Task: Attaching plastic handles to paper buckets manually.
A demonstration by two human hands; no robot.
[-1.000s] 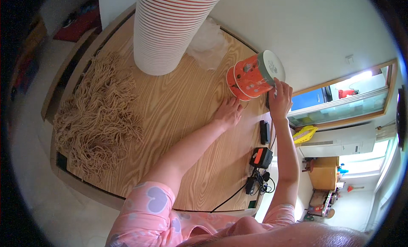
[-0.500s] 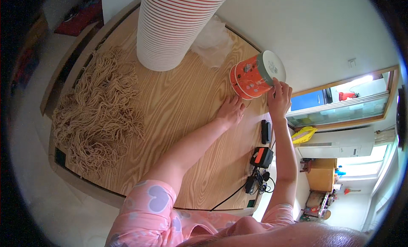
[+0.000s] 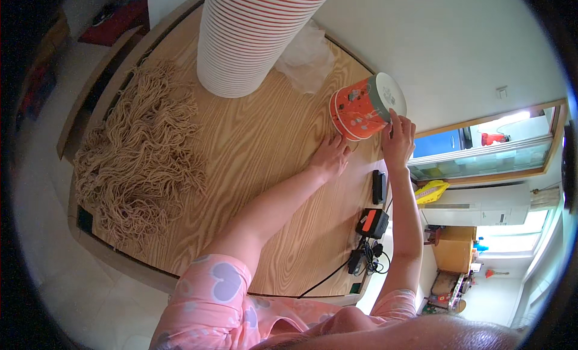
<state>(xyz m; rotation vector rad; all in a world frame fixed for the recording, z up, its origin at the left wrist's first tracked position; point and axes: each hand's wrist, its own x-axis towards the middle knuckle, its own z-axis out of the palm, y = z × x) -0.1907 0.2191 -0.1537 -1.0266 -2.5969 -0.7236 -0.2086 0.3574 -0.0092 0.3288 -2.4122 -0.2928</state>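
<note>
Tall stack of red-and-white paper cups standing on wooden worktop, leaning toward far side. Heap of tan yarn strands lying spread over worktop's left part. Crumpled clear plastic bag sitting just beside cup stack, against white wall. Small black device lying near worktop's right edge; orange-and-black device sitting nearer, black cable trailing from plug cluster along near edge. Yellow object showing beyond worktop at right.
</note>
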